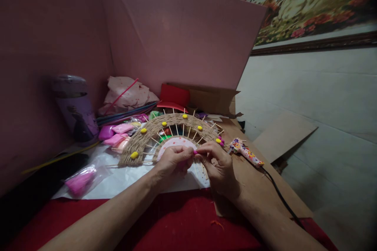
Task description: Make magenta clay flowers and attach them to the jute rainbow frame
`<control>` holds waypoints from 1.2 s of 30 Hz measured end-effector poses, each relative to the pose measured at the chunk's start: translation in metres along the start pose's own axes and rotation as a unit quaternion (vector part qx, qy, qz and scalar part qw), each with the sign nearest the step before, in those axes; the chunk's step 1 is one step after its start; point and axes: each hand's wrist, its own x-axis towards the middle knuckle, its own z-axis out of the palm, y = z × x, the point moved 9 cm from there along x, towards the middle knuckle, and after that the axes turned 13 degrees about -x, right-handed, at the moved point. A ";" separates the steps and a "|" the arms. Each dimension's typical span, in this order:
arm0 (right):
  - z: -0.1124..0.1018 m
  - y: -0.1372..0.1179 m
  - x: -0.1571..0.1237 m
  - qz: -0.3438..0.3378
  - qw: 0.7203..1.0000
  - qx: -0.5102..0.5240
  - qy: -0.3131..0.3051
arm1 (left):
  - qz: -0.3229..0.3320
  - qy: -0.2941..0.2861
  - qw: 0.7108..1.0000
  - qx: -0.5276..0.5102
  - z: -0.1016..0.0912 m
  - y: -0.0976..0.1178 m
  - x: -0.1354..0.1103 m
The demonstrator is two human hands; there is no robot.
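Note:
A half-round fan of woven jute (153, 131) on wooden sticks lies on white paper (123, 180), with yellow clay beads and a few pink ones on its rim. My left hand (172, 159) and my right hand (216, 162) meet over its pale pink centre. The fingertips of both hands pinch a small pink clay piece (195, 152) between them. My fingers hide the lower middle of the fan.
A flower-patterned glue gun (246, 152) with a black cord lies right of the fan. Bags of pink clay (116, 133) and a loose bag (81, 180) sit left. A purple bottle (76, 110) stands at back left. Pink board walls stand behind; a red cloth (182, 223) covers the front.

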 end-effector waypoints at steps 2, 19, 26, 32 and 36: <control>0.001 0.001 0.000 0.007 1.000 -0.010 -0.005 | 0.010 -0.007 1.000 0.013 0.001 0.002 0.000; 0.001 0.002 0.000 0.012 1.000 -0.017 -0.011 | 0.013 -0.004 1.000 0.015 -0.001 0.002 0.001; 0.002 0.003 0.000 0.012 1.000 -0.012 -0.010 | 0.024 -0.005 1.000 0.017 -0.001 0.003 0.002; 0.001 0.006 -0.001 0.023 1.000 -0.008 0.000 | 0.023 0.000 1.000 0.007 -0.002 0.004 0.002; -0.001 0.005 0.000 0.020 1.000 -0.009 0.007 | 0.021 -0.004 1.000 0.012 -0.002 0.004 0.002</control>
